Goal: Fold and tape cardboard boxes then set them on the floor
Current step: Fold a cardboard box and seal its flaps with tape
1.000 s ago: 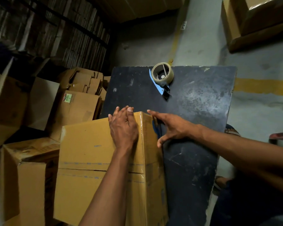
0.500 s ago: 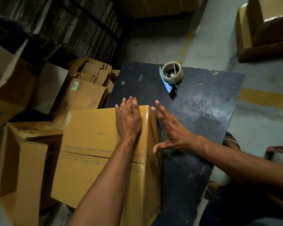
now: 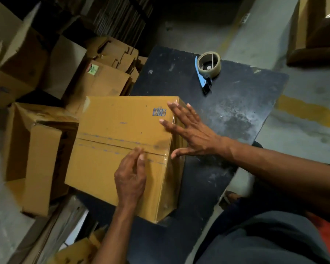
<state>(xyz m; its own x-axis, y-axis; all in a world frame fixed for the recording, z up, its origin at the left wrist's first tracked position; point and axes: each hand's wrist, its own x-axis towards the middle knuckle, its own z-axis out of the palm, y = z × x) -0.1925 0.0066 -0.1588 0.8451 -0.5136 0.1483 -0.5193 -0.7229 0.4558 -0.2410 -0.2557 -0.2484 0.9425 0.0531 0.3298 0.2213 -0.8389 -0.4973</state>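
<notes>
Taped cardboard box (image 3: 122, 141) closed, contents hidden, overhanging the tabletop (image 3: 227, 115) left edge; left hand (image 3: 131, 180) fingers straight, flat on its taped seam; right hand (image 3: 192, 132) fingers spread, pressing its right top edge; tape dispenser (image 3: 208, 68) near far edge

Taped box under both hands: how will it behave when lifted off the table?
The taped box is probably light for its size, since it seems to be a freshly closed empty carton. Its panels look flat, so likely stiff enough. The left hand and right hand lie flat on it; the glossy tape may be slippery.
</notes>
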